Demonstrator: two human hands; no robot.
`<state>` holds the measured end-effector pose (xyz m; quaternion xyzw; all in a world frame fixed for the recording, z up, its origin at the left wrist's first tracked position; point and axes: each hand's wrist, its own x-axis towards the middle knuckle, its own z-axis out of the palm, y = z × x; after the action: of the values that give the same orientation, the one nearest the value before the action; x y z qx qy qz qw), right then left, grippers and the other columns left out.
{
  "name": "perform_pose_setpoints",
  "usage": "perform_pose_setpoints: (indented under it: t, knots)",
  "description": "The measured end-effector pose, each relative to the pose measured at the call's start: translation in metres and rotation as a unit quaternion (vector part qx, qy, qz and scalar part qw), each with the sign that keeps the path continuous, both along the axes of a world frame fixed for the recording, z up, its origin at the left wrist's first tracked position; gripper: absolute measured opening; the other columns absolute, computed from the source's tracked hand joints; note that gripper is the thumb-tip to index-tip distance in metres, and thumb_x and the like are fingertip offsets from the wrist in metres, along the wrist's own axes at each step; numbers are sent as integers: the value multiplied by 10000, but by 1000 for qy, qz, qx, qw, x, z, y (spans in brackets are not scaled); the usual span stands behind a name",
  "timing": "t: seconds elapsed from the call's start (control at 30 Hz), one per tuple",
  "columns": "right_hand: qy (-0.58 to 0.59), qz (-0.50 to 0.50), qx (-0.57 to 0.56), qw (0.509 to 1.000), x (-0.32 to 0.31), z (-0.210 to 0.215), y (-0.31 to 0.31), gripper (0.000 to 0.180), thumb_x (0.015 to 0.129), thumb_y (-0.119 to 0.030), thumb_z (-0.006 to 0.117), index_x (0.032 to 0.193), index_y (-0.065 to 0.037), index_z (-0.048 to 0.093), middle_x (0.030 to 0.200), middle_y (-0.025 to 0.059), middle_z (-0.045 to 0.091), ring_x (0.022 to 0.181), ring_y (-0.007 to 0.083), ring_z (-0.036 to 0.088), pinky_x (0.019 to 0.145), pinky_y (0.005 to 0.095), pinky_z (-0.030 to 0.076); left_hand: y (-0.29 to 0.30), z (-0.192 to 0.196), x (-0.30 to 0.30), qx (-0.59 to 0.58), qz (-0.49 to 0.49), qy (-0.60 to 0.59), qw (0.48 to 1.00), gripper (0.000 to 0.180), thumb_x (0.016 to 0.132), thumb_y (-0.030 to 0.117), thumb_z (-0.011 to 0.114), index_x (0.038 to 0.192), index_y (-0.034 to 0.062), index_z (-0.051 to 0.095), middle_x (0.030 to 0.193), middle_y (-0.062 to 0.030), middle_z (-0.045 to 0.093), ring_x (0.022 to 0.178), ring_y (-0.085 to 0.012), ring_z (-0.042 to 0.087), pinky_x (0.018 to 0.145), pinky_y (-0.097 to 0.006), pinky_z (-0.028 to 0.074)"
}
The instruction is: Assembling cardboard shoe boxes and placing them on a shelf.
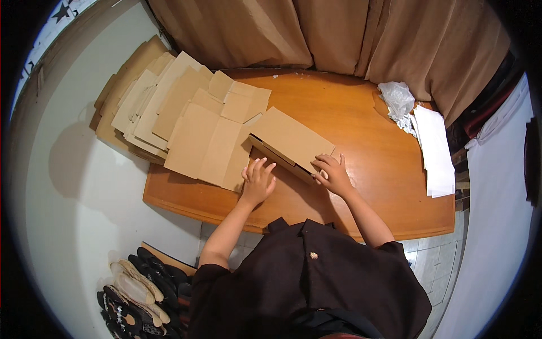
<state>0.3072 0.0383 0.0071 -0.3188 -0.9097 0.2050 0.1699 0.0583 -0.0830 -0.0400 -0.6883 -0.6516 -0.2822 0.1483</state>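
A brown cardboard box (293, 135) sits folded into shape on the wooden table, its lid lowered. Along its near side the front flap leaves a dark narrow gap. My left hand (258, 183) hovers just in front of the box's left part, fingers spread and holding nothing. At the box's near right corner is my right hand (334, 174), its fingers apart and resting on the lid's edge. To the left, flat unfolded cardboard boxes (195, 141) lie overlapping in a stack, the nearest one close to the made-up box.
The orange-brown wooden table (389, 192) has a curved front edge. At the right lie a crumpled clear plastic bag (397, 99) and white paper sheets (435, 150). Brown curtains (339, 34) hang behind. Several shoes (138, 288) are piled at the lower left.
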Motion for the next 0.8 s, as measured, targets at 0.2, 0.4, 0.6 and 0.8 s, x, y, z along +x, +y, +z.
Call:
perform_pose_setpoints:
  t: [0.2, 0.4, 0.6, 0.8]
  knots:
    - [185, -101, -1, 977, 15, 12, 36, 248, 874, -210, 552, 1092, -102, 597, 1094, 96, 596, 1051, 239, 542, 1041, 536, 191, 19, 11, -24, -25, 17, -35, 999, 542, 727, 254, 645, 1234, 159, 480, 1301, -98, 394, 1236, -279, 326, 966, -528, 191]
    - [370, -391, 57, 841, 34, 18, 91, 329, 849, -159, 554, 1141, -12, 524, 1161, 180, 515, 1056, 319, 501, 955, 421, 345, 46, 20, -41, -136, -37, -7, 990, 616, 709, 402, 692, 1242, 167, 493, 1331, -64, 409, 1307, -226, 304, 984, -577, 175]
    - [210, -167, 37, 963, 21, 0, -6, 230, 788, -169, 602, 986, -52, 591, 1058, 127, 568, 1034, 285, 521, 964, 466, 312, 46, 3, -35, -203, -79, 15, 976, 323, 786, 388, 626, 1002, 149, 612, 1046, -12, 612, 1057, -164, 532, 971, -554, 226]
    - [90, -126, 51, 987, 19, -20, -61, 222, 788, -232, 640, 966, -106, 599, 992, 67, 584, 1038, 247, 523, 968, 555, 261, 34, -9, 14, -140, -150, -31, 978, 201, 822, 338, 608, 889, 151, 646, 773, -2, 660, 775, -178, 623, 985, -511, 239]
